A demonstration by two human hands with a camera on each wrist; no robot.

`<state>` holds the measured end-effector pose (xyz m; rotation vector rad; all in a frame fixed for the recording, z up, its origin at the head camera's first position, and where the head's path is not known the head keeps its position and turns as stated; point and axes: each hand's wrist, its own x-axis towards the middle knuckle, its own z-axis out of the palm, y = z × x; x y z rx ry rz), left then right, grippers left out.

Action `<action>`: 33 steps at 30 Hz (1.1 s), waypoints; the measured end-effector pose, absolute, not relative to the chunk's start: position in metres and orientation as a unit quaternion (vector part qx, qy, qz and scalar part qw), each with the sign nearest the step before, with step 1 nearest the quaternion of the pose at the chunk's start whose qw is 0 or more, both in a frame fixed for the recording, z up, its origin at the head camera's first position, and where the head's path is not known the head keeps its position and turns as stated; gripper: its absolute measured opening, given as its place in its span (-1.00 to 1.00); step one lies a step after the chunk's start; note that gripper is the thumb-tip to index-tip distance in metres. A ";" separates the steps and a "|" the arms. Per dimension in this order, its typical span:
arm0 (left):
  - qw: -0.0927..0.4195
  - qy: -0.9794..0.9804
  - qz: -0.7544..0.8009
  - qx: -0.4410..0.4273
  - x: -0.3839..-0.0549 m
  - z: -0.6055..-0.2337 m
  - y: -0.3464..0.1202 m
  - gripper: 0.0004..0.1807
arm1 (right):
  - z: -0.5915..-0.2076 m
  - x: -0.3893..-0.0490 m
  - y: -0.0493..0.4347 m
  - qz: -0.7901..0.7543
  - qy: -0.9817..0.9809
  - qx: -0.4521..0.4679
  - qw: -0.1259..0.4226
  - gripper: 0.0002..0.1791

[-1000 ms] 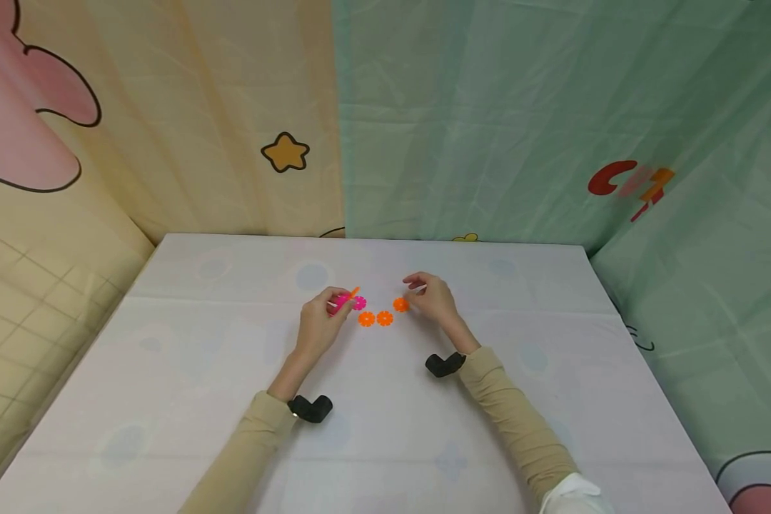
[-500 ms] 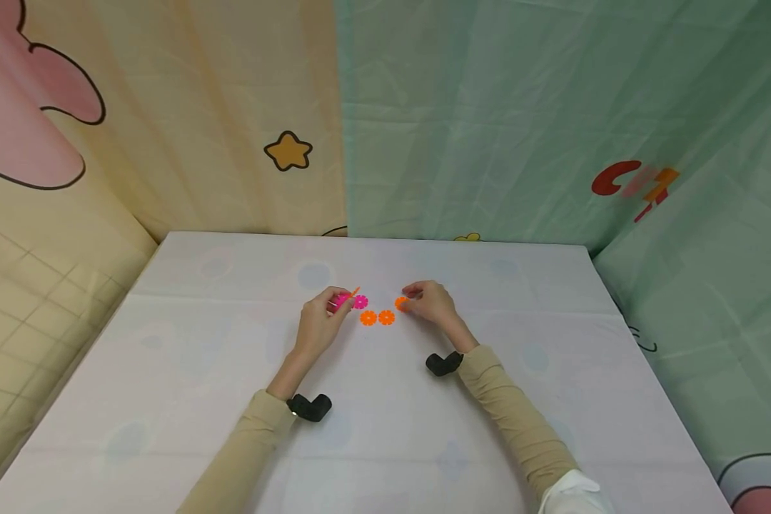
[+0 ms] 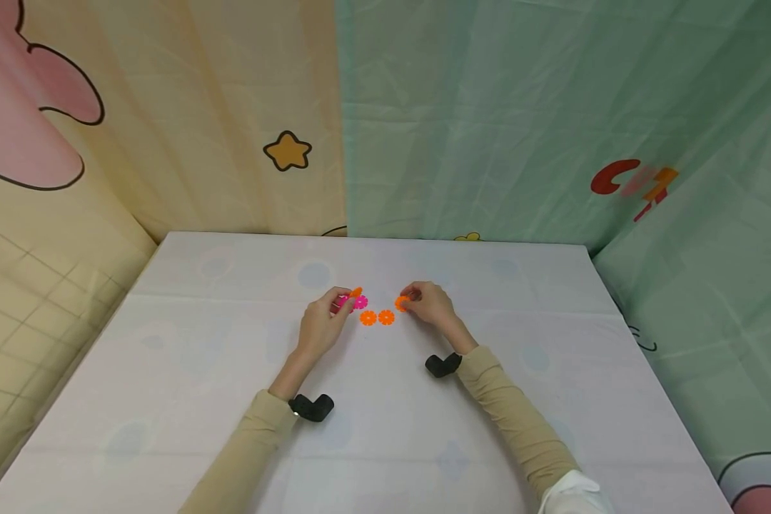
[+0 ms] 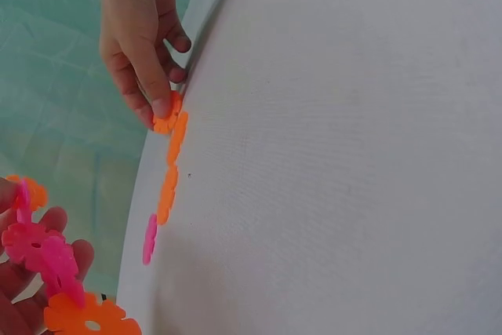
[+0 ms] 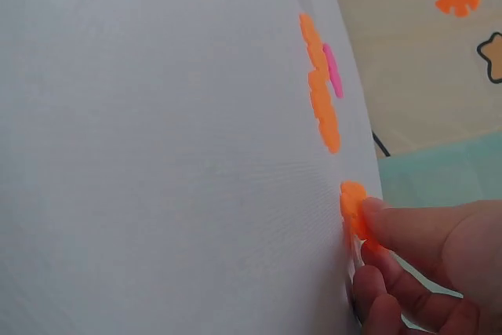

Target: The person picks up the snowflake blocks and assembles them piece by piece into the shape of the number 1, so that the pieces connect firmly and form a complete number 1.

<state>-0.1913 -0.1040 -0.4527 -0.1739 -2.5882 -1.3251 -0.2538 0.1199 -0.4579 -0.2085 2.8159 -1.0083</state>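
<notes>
My left hand (image 3: 318,321) holds a small joined cluster of notched plastic snowflake discs (image 4: 56,263), pink in the middle with orange ones at its ends. The cluster is held up off the table. Pinched between the thumb and fingers of my right hand (image 3: 432,303) is a single orange snowflake disc (image 5: 352,199), tilted at the tabletop. Between the hands, two orange discs (image 3: 368,318) lie flat side by side. A pink disc (image 3: 361,302) rests just behind them, close to my left fingertips. My left palm is hidden in the head view.
A pale cloth covers the table (image 3: 385,428), whose far edge runs beyond the hands. Behind it hang a cream curtain (image 3: 231,107) and a green curtain (image 3: 488,107). Each wrist bears a black camera mount (image 3: 312,407) near the sleeve cuff.
My right hand has lowered its fingers and now pinches the orange disc. In my left hand the cluster's upper orange disc has turned to show more of its face.
</notes>
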 end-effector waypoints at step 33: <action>0.118 -0.863 -0.484 -0.086 -0.191 -0.450 -0.091 -0.80 | -0.441 -0.235 0.118 -0.445 0.891 -0.086 -0.021 -0.76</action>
